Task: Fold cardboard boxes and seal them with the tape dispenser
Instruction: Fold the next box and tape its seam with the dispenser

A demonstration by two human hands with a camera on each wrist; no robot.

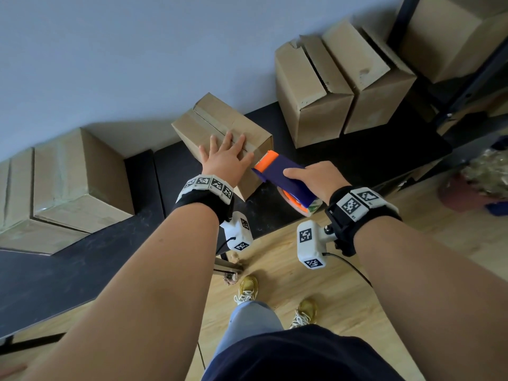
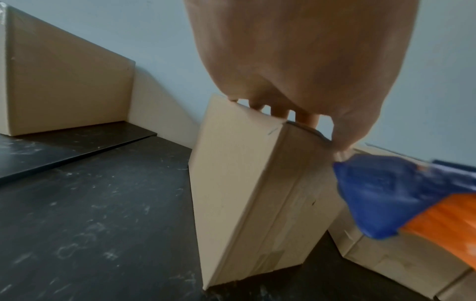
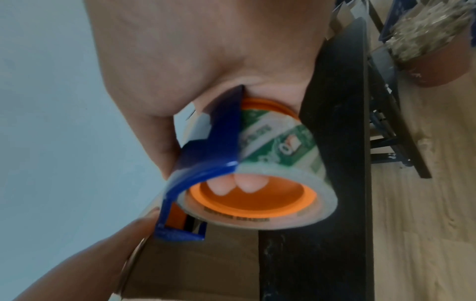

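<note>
A closed cardboard box (image 1: 209,122) (image 2: 239,193) stands on the black table (image 1: 82,265). My left hand (image 1: 224,158) (image 2: 296,61) presses flat on its top flaps, fingers spread. With my right hand (image 1: 310,178) (image 3: 206,61) I grip a blue and orange tape dispenser (image 1: 280,171) (image 3: 231,173) (image 2: 401,199), fingertips curled inside the roll's orange core. Its orange front end sits at the box's near top edge, beside my left thumb. A clear tape roll with a green label is mounted on it.
More cardboard boxes stand around: a large one (image 1: 71,182) at the left and two open-topped ones (image 1: 343,86) at the right against the wall. A dark metal shelf frame (image 1: 467,78) with another box stands far right. A potted plant (image 1: 483,174) sits on the wood floor.
</note>
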